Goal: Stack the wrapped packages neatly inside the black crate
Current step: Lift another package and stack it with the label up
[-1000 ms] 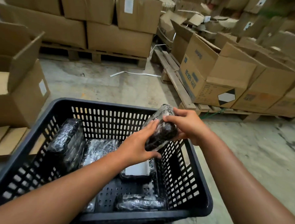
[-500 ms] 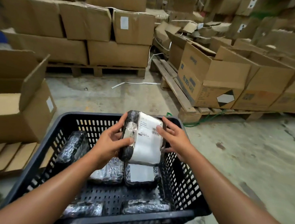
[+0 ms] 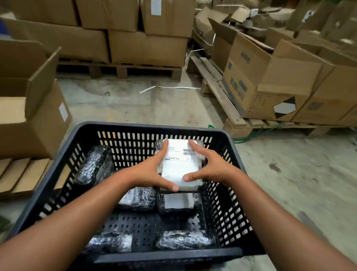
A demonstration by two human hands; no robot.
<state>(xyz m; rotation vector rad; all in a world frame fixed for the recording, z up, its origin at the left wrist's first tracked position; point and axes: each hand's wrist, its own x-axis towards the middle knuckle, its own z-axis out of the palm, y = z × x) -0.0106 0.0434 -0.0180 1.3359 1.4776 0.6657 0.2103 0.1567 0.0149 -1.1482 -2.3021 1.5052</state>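
A black slotted crate stands on the floor in front of me. Both hands hold one wrapped package, label side up, low inside the crate near its far right wall. My left hand grips its left edge and my right hand its right edge. Under and near it lie other wrapped packages: one with a white label, one to its left, two along the near wall, and one leaning on the left wall.
An open cardboard box stands left of the crate on wooden slats. Pallets with stacked cardboard boxes line the back and right. Bare concrete floor lies to the right, with a white strap beyond the crate.
The package was turned from dark side to label side up and lowered from above the crate rim down into the far right part of the crate. Both hands stayed on it.
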